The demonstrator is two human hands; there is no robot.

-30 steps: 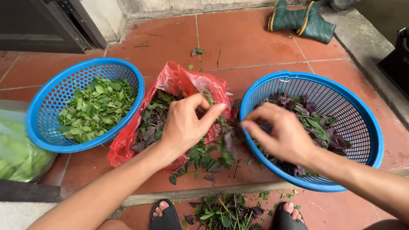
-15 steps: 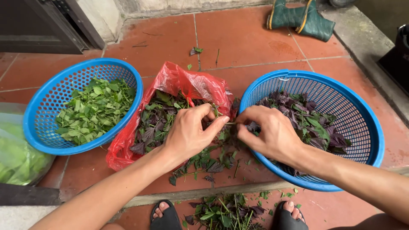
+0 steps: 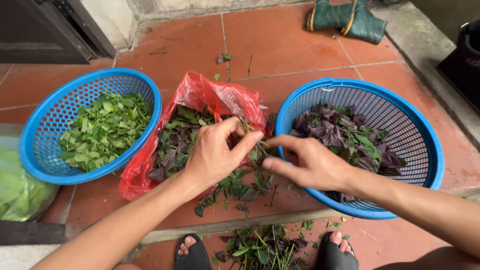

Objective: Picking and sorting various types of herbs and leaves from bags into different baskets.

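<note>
My left hand (image 3: 218, 155) and my right hand (image 3: 306, 162) meet over the tiled floor, both pinching one leafy herb sprig (image 3: 255, 145) between their fingertips. Under the left hand lies a red plastic bag (image 3: 200, 97) full of green and purple herb stems. Just beyond the right hand stands a blue mesh basket (image 3: 415, 135) holding purple and green leaves (image 3: 345, 135). Another blue mesh basket (image 3: 35, 145) at the left holds picked green leaves (image 3: 102, 130). Loose sprigs (image 3: 235, 187) lie on the floor below my hands.
A pile of discarded stems (image 3: 265, 247) lies between my two sandalled feet (image 3: 192, 252). A clear bag of green leaves (image 3: 17, 185) sits at the far left. Green rubber boots (image 3: 345, 20) stand at the back, and a dark object (image 3: 465, 55) at the right edge.
My right hand has come out of the right basket towards my left hand. Both hands now pinch the sprig between them, slightly lower and nearer the middle.
</note>
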